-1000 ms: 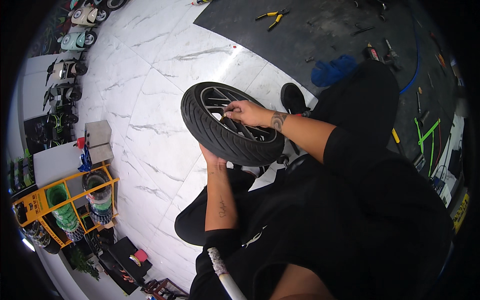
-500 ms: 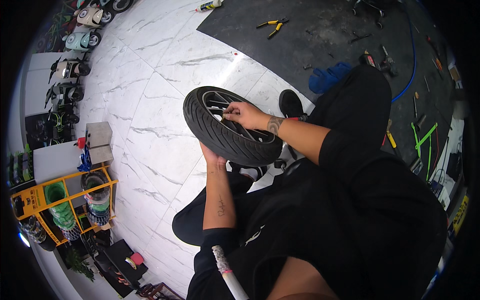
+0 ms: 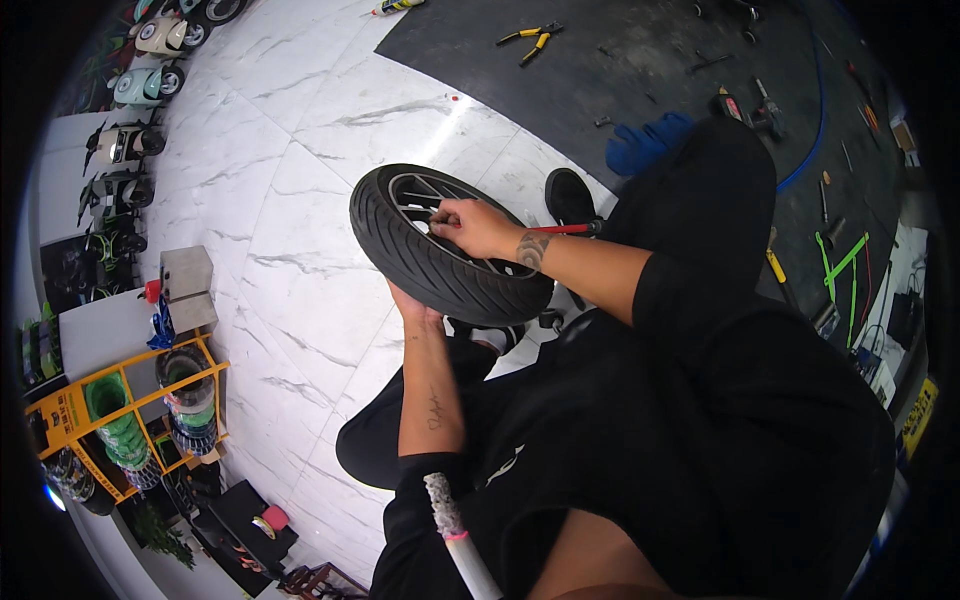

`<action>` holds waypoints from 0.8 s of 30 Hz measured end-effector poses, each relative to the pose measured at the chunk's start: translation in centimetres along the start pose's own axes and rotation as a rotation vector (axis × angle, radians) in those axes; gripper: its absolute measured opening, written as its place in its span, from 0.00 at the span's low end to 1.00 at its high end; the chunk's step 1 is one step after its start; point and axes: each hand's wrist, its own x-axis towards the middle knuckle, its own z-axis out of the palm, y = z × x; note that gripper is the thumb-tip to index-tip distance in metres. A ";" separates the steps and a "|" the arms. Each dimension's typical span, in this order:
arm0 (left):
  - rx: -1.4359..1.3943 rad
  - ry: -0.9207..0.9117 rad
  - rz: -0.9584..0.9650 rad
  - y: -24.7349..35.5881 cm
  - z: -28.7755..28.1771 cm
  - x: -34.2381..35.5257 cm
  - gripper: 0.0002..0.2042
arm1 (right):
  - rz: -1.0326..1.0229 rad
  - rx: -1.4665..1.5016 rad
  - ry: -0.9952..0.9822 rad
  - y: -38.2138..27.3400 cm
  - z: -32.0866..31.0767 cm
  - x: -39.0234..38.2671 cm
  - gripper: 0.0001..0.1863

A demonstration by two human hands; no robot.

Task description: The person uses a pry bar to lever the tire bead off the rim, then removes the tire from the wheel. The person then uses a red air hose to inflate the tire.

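A small wheel [image 3: 455,262] with a black treaded tyre and a spoked rim is held tilted in front of my knees. My left hand [image 3: 412,303] supports it from beneath, closed against the tyre's near left side with the fingers mostly hidden under it. Over the rim's opening, my right hand [image 3: 472,226] has its fingertips pinched together near the hub. Whatever is between those fingertips is too small and covered to make out. Behind my right wrist shows a red rod-like tool handle [image 3: 570,229].
A dark mat [image 3: 560,90] at the far right carries yellow-handled pliers [image 3: 533,42], a blue cloth [image 3: 645,145], a power drill [image 3: 768,115] and a blue hose [image 3: 822,140]. An orange rack [image 3: 140,400] with tyres stands left. A lit cigarette [image 3: 458,540] juts in at the bottom.
The whole view has shifted slightly, so the wheel and hands appear a little further left and up. My right hand has turned slightly, still pinching at the rim; more of the red handle shows.
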 end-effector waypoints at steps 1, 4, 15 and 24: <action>-0.003 -0.014 -0.008 0.0 0.1 0.0 0.24 | -0.009 0.029 0.010 0.0 0.0 0.1 0.15; -0.010 -0.042 -0.019 0.1 0.2 0.2 0.24 | -0.029 -0.011 0.045 -0.1 0.2 0.2 0.15; 0.001 -0.078 0.013 0.2 0.2 0.1 0.23 | 0.000 -0.015 0.051 -1.0 0.0 -0.1 0.15; 0.048 0.050 0.037 0.3 2.0 -0.7 0.22 | -0.031 -0.012 0.067 -1.4 0.0 -0.5 0.14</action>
